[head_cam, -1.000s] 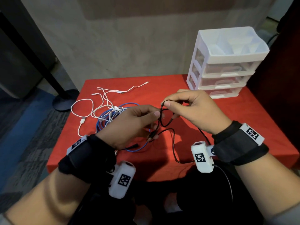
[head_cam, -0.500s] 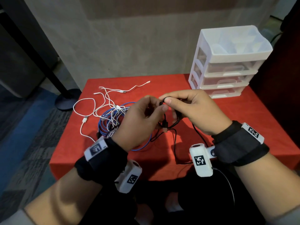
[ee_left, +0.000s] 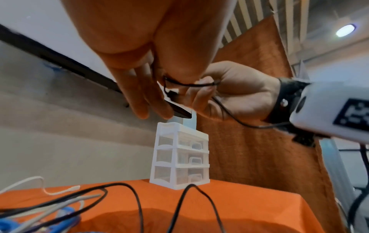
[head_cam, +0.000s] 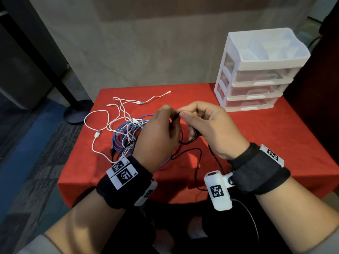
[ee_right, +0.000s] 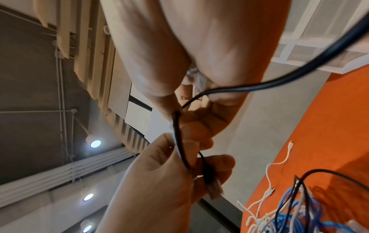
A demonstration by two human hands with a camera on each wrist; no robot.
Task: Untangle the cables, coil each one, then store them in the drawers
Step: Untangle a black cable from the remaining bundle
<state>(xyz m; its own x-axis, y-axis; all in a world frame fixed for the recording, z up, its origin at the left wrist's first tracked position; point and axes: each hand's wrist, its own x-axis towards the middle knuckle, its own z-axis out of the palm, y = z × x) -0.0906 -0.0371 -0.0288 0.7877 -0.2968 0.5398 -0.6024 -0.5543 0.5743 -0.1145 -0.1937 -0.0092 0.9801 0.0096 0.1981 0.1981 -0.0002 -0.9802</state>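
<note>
Nearest you, above the red table's front half, your left hand and right hand meet, each with fingers curled, pinching the black cable between thumb and fingertips. Its slack loops down onto the cloth below your wrists. Left of your hands, a tangle of blue cable and white cables lies on the table. At the far right corner stands the white drawer unit, its three drawers closed.
</note>
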